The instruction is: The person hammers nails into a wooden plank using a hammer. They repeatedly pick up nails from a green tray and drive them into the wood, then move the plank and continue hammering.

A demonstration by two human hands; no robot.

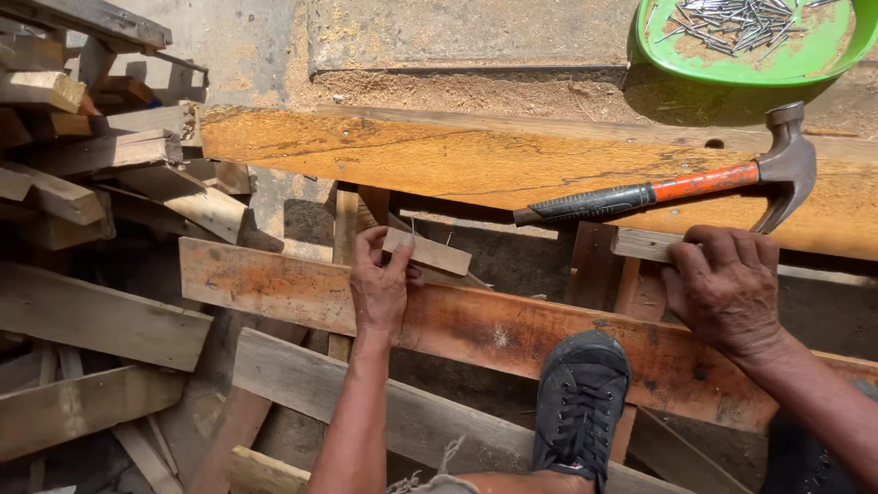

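The left hand (380,284) has its grip closed on a small wood block (427,252) at its near end; the right hand (727,288) clasps a pale slat (645,244) beneath the hammer (677,183).

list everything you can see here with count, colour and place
claw hammer with orange and black handle: one, lying on the wide orange-brown plank, upper right
wide orange-brown plank: one, across the top
green plastic dish: one, top right, holding grey nails
grey nails: many
small pale wood block: one, centre
reddish long board: one, across the middle
scrap wood pile: many pieces, pale brown, left
black shoe: one, on the board
left hand: gripping the block
right hand: on a pale wood piece, right
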